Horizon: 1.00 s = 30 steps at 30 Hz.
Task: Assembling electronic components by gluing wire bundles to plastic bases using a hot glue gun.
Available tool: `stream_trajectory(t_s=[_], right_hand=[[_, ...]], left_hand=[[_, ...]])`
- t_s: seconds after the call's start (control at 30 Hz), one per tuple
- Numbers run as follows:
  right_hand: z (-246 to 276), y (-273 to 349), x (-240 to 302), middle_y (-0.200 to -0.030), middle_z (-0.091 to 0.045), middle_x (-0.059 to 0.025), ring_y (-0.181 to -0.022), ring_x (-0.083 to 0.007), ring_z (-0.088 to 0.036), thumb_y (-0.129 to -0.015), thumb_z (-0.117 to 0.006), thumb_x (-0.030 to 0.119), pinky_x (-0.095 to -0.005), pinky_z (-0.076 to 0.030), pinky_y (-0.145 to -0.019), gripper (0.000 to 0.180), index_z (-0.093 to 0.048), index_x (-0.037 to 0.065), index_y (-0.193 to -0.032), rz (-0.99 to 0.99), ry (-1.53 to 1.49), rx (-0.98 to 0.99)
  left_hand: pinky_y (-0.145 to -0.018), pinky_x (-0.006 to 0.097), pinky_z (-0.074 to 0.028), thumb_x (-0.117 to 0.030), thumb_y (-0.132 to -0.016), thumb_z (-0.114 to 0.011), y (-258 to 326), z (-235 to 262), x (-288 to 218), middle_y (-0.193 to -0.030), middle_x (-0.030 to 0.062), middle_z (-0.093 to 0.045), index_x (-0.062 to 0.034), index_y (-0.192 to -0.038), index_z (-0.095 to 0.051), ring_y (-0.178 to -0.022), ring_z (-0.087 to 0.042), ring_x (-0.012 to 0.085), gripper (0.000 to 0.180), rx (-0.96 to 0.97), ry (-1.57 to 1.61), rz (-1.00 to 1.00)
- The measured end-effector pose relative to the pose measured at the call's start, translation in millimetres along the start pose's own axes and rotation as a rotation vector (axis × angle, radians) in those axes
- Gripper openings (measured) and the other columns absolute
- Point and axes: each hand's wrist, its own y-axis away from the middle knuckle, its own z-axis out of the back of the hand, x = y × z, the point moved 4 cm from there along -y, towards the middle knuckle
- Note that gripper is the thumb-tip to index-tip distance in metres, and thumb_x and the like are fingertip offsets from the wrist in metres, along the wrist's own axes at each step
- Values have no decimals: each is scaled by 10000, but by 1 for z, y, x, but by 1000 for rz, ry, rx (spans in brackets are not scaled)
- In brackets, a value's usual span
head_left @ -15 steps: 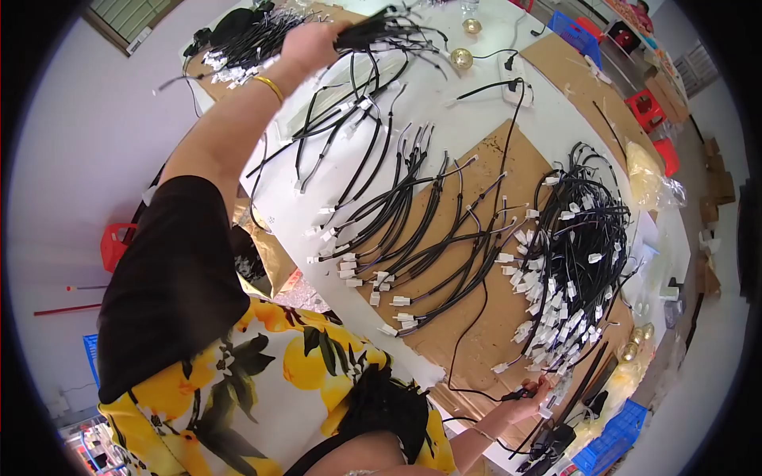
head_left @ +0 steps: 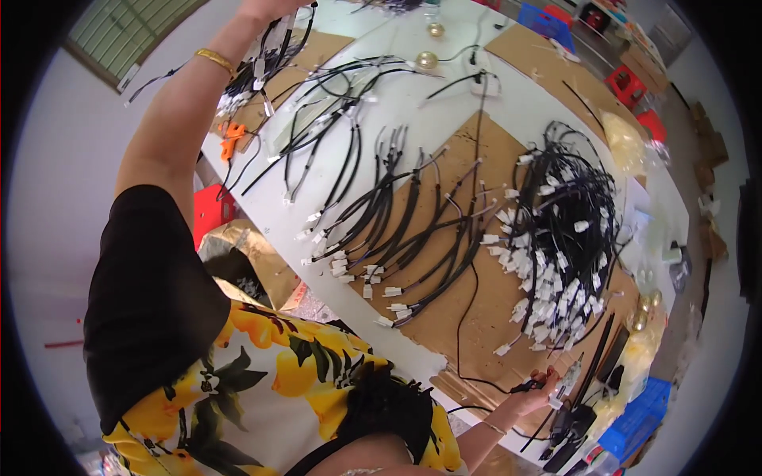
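Left hand [head_left: 266, 6], raised to the frame's top edge, is mostly cut off; grip cannot be told, though a bundle of black cables [head_left: 270, 55] hangs just below it over the white table [head_left: 413, 127]. At centre, black cable harnesses [head_left: 397, 230] with white connectors lie fanned across a brown cardboard sheet [head_left: 484, 317]. Right of these, a tangled cable heap [head_left: 567, 230]. Right hand [head_left: 536, 389], low, pinches a black cable end [head_left: 520, 386]. Far right, a blue crate [head_left: 635, 416]; contents unclear.

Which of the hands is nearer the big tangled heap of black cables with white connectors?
Right. The right hand sits just below the big tangled heap of black cables, holding a black cable end; the left hand is far off at the table's upper-left end.
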Motion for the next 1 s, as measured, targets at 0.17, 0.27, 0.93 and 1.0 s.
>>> stream_trajectory(t_s=[0.17,0.27,0.93,1.0], right_hand=[[15,-3,4,-570,-430,16,-520,-76,-377,-778,-604,164,-232,-354,-532,137,-588,28,-768,-26,-26,-62],[15,-4,8,-545,-432,14,-498,-72,-376,-776,-603,120,-230,-340,-516,97,-579,33,-740,-15,-143,-43],[5,15,42,-534,-281,23,-522,-91,-273,-806,-518,262,-241,-287,-561,233,-531,34,-760,147,-9,123],[-2,10,41,-538,-287,21,-549,-91,-277,-800,-525,309,-258,-304,-607,264,-524,45,-808,112,3,174]], left_hand=[[-541,288,-466,-56,-597,-597,-12,-33,-67,-722,130,-624,-22,-1100,-562,-573,-574,164,505,8,117,-66],[-489,262,-441,-36,-588,-602,-13,-85,-123,-693,73,-602,-14,-1088,-574,-534,-534,116,501,137,376,-84],[-707,357,-508,-318,-648,-636,188,-336,-340,-770,187,-636,13,-728,-651,-742,-629,307,341,584,429,-7],[-799,361,-467,-304,-663,-660,207,-326,-327,-942,198,-596,37,-909,-607,-905,-578,306,424,639,480,-37]])
